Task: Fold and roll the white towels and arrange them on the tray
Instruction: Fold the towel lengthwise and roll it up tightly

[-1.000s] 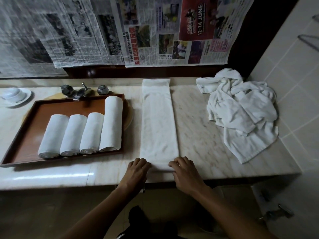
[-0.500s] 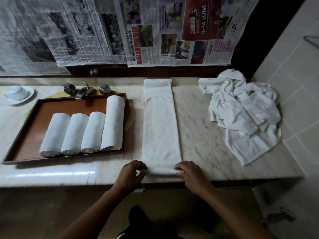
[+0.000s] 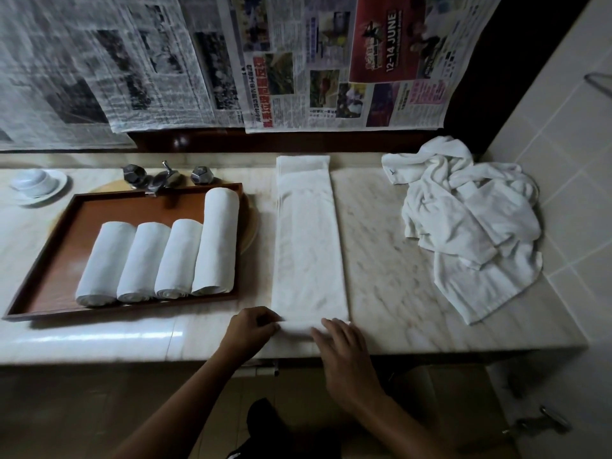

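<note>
At the near edge, left hand (image 3: 250, 329) pinches the towel (image 3: 308, 243) by its rolled end, right hand (image 3: 344, 352) presses it with straight fingers; its length runs straight away.

Left hand (image 3: 248, 332) and right hand (image 3: 346, 357) cover the near end of the folded towel (image 3: 309, 243); newspaper (image 3: 132, 61) print is blurred.
</note>
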`<state>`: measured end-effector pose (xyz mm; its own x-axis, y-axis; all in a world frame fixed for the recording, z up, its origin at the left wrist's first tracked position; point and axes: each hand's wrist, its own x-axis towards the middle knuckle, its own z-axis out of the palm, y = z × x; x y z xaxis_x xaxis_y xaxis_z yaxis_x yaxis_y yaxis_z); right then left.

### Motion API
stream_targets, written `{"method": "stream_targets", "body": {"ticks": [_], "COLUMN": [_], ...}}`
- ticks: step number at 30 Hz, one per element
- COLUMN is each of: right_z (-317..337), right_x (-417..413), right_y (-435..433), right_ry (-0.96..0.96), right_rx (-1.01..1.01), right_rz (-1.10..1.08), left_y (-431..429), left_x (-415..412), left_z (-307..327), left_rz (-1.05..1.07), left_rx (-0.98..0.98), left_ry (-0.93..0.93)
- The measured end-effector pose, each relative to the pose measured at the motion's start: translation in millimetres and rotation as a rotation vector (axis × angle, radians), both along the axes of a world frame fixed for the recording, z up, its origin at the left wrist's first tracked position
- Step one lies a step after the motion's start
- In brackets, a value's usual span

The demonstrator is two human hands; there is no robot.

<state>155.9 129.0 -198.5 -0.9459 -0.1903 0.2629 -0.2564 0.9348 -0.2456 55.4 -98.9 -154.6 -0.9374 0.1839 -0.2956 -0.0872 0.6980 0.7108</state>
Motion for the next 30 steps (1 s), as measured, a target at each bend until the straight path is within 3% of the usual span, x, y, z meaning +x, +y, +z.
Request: {"method": "stream_targets", "body": {"ticks": [2,4,7,12,15,23,30], "right_z": [-2.9,-7.7,-12.8,-11.7,-15.2,-2.1,-10.8], "right_x": [0.5,-0.4,-5.4,-15.1,-24.3,-33.5,-11.0], "right_y": [-0.9,0.4,2.6,4.9,7.8,24.7,45.5], "right_ry": [-0.016,-0.017,0.002,0.004,-0.026,-0.107,-0.127], "right_rx": [0.010,0.018,0.008,0.034,0.076,0.046,-0.119], "right_rz": [0.002,0.010,0.015,0.027,0.012,0.085,0.145], "left_y": [5.8,20.2,41.6,39.0,32.4,5.1,-8.5], "left_x": [15.8,38.9,65.0,58.1,42.8,18.8,36.8], "left_z": [-4.3,-12.3,-27.0,-42.8,-43.2,-37.2,-39.5], "left_rz": [0.055,-0.066,-0.283,-0.429,-0.505,-0.690,-0.619], "left_rx": [-0.048,-0.184,-0.347,-0.571,-0.599,-0.438,-0.278], "left_ry": [0.240,0.499,0.641,0.521,0.557,0.417,0.458]}}
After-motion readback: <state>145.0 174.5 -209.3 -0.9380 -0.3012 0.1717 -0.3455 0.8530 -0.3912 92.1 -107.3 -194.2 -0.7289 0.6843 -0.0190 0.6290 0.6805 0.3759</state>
